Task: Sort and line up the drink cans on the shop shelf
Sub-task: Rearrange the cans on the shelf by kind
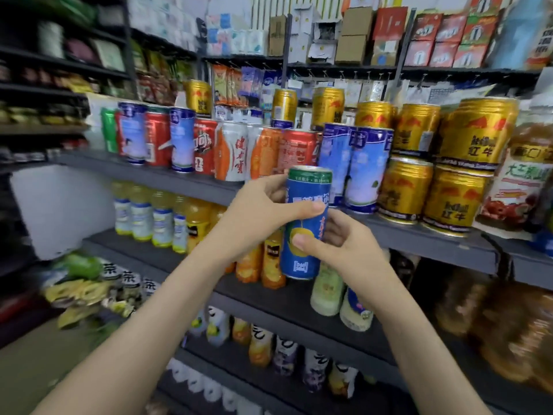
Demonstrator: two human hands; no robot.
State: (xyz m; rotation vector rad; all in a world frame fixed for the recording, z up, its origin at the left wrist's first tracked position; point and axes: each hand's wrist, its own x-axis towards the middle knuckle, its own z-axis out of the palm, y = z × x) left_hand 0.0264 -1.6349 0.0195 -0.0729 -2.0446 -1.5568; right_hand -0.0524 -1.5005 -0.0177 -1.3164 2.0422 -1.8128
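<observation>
Shop shelf (pixel 134 172) with mixed drink cans (pixel 230 151) runs behind, and at the centre a blue can (pixel 305 205) is held upright before it, left hand (pixel 260 208) curled round its top from 9 o'clock, right hand (pixel 341 247) gripping its lower half from 4 o'clock.

A shop was shown. Dark metal shelving (pixel 269 301) was set in tiers, and its upper shelf (pixel 149 175) was crowded to the front edge with drink cans (pixel 230 151) of many brands, gold cans (pixel 404 190) being piled two high toward its right end. On the shelf below, bottled drinks (pixel 161 220) were ranged in rows, and more bottles (pixel 260 345) were lined on the tiers beneath. Behind the cans, packets (pixel 223 85) were hung from hooks (pixel 356 74), and boxed goods (pixel 428 28) were stored along the top shelf.
</observation>
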